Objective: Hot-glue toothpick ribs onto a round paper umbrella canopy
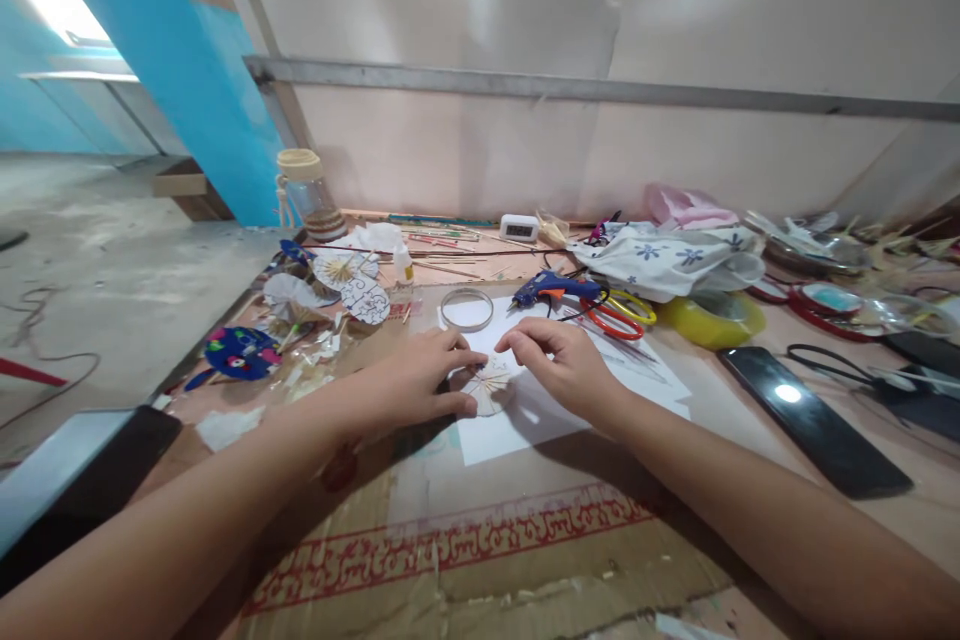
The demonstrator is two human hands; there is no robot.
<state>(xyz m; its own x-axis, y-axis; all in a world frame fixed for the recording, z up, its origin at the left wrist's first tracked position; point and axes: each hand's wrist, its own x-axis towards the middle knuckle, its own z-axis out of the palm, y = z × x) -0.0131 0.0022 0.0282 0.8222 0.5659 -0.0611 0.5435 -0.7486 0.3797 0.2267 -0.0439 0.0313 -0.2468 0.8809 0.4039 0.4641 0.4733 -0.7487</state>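
Observation:
A small white round paper umbrella [491, 392] with thin ribs fanning from its centre lies on a white paper sheet [480, 445]. My left hand [427, 380] holds it at its left side, thumb near the lower edge and fingers near the upper edge. Just above its upper right edge, my right hand [562, 360] has thumb and forefinger brought together in a pinch. Anything between those fingertips is too small to make out. A metal ring [466, 311] lies beyond my left hand, and a blue glue gun [555, 288] beyond my right.
Several patterned paper umbrellas [364, 298] and a blue one [241, 353] lie left. A small glue bottle [403, 265] and glass jar [309, 200] stand behind. Red-handled scissors [611, 320], yellow tape [712, 318] and a phone [814, 420] are right. Cardboard [525, 545] covers the front.

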